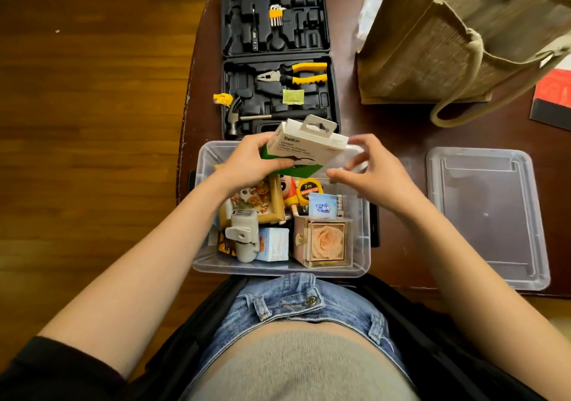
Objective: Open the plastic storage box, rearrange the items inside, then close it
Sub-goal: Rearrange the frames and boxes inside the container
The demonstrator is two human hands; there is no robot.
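Nearest the body, at the bench [398, 128] edge: clear plastic storage box [363, 246], lid off. Near wall inside: pink case showing a peach rose [326, 241]; left of it a pale blue carton [273, 244] and a grey clip-on device [245, 235]. Further in: wooden picture frame [265, 201], cartoon figure [289, 192], yellow tape measure [307, 189] marked "2m", light blue packet [321, 207] with lettering too small to read.

Above the far half of the box: left hand [253, 165] grips a white and green retail carton [306, 150], tilted; brand reads "belkin", with "USB-C" legible in the lines below, rest blurred. Right hand [374, 168] sits just beside the carton's right end, fingers loosely curled, holding nothing.

Right of the box: clear lid [485, 215] lying flat on the bench.

Beyond the box: black tool case [278, 57], open, containing hammer [262, 117], yellow-handled pliers [293, 74], hex keys [276, 14]. Far right: jute bag [457, 39].
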